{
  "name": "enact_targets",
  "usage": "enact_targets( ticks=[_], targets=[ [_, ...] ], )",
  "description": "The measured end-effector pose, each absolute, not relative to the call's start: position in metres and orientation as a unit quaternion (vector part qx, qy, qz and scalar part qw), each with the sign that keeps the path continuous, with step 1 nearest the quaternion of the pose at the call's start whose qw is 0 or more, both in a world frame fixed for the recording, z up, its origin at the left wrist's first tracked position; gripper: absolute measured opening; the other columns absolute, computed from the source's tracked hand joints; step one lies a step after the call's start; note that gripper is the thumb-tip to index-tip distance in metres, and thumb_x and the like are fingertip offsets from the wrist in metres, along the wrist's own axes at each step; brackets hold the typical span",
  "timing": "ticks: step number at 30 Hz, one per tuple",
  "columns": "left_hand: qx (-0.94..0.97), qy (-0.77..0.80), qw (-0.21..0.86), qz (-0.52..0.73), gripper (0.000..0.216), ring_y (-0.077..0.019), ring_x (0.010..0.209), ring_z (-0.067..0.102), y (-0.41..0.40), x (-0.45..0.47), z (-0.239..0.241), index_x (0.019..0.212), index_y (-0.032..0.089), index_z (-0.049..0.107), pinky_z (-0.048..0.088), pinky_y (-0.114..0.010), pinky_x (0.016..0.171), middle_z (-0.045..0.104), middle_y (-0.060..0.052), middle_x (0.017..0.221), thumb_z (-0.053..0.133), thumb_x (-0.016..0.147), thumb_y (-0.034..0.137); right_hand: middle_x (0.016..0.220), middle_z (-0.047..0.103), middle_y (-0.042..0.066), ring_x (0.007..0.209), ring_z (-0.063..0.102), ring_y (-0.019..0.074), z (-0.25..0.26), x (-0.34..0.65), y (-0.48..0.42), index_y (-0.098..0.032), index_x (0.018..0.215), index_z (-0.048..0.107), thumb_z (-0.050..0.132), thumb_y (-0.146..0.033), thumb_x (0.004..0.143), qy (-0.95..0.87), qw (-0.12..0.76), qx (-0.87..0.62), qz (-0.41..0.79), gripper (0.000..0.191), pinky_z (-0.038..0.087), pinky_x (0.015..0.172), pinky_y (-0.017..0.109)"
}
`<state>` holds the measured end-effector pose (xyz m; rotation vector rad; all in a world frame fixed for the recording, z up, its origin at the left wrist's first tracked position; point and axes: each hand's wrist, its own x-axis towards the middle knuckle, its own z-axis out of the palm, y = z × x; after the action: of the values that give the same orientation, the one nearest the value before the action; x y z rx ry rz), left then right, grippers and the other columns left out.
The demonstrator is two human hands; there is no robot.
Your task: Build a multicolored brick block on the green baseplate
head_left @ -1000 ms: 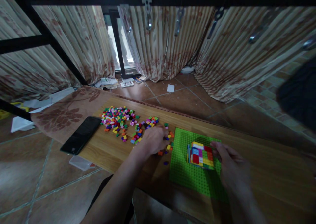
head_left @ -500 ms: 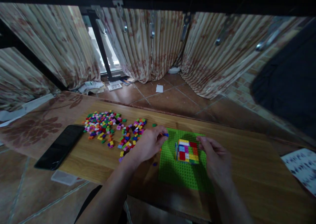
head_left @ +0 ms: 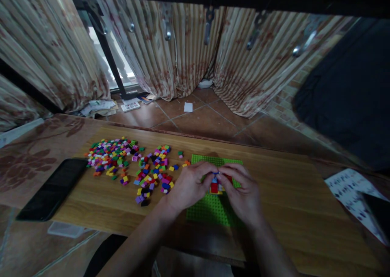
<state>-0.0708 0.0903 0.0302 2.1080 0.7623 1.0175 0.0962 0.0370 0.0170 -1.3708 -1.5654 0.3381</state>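
Both hands meet over a block of multicoloured toy bricks [head_left: 214, 188] on a green studded baseplate [head_left: 210, 212]. My left hand [head_left: 193, 183] pinches a small blue toy brick [head_left: 215, 173] at the back of the block. Against that same spot press the fingertips of my right hand [head_left: 243, 187], closed thumb to fingers; what lies between them is hidden. A red brick shows on the block's near side, while the fingers cover most of its top.
Loose bricks lie in a large pile [head_left: 109, 155] and a looser scatter [head_left: 155, 169] left of the baseplate. A black phone [head_left: 53, 189] rests at the wooden table's [head_left: 289, 203] left end. Beyond the right edge is a printed sheet [head_left: 350, 191].
My left hand has carried the blue brick right, onto the block. My right hand has come in from the right to meet it. The view has shifted somewhat to the right.
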Motion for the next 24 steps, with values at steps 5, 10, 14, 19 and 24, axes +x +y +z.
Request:
enact_targets(
  ticks=[5,10,14,19,24],
  targets=[
    [0.810,0.307,0.339,0.366,0.017,-0.0143,0.083,0.068,0.091,-0.074,0.033,0.095,0.019,0.069,0.050,-0.025,0.077,0.072,-0.003,0.089,0.054,0.091,0.012,0.099,0.066,0.002,0.095,0.062,0.0181,0.016,0.097,0.038,-0.029,0.094,0.075,0.064,-0.030,0.092,-0.644,0.486,-0.572,0.151,0.011,0.050,0.084,0.035],
    [0.765,0.372,0.353,0.388,0.020,-0.0130,0.073,0.064,0.093,-0.077,0.035,0.090,0.017,0.069,0.047,-0.023,0.069,0.070,-0.001,0.079,0.052,0.087,0.008,0.102,0.066,0.002,0.098,0.060,0.0194,0.012,0.096,0.039,-0.030,0.091,0.076,0.066,-0.030,0.090,-0.634,0.482,-0.582,0.167,0.010,0.048,0.086,0.037],
    [0.716,0.382,0.453,0.369,0.014,-0.0132,0.068,0.061,0.095,-0.075,0.030,0.087,0.015,0.069,0.045,-0.023,0.063,0.068,-0.002,0.076,0.055,0.088,0.017,0.101,0.065,0.002,0.099,0.060,0.0207,0.011,0.096,0.039,-0.031,0.089,0.076,0.068,-0.030,0.087,-0.624,0.484,-0.586,0.184,0.008,0.048,0.087,0.039],
    [0.653,0.377,0.550,0.360,0.015,-0.0125,0.065,0.056,0.096,-0.070,0.023,0.081,0.014,0.068,0.044,-0.023,0.062,0.064,-0.001,0.070,0.061,0.086,0.027,0.102,0.064,0.003,0.099,0.059,0.0208,0.014,0.097,0.038,-0.030,0.089,0.075,0.067,-0.029,0.088,-0.632,0.477,-0.584,0.180,0.008,0.047,0.088,0.039],
    [0.616,0.359,0.596,0.369,0.014,-0.0114,0.064,0.055,0.097,-0.068,0.023,0.077,0.014,0.067,0.044,-0.023,0.062,0.063,0.000,0.068,0.064,0.084,0.026,0.101,0.065,0.002,0.100,0.059,0.0208,0.016,0.097,0.038,-0.029,0.089,0.074,0.066,-0.027,0.089,-0.642,0.470,-0.584,0.161,0.009,0.047,0.089,0.039]
  ],
)
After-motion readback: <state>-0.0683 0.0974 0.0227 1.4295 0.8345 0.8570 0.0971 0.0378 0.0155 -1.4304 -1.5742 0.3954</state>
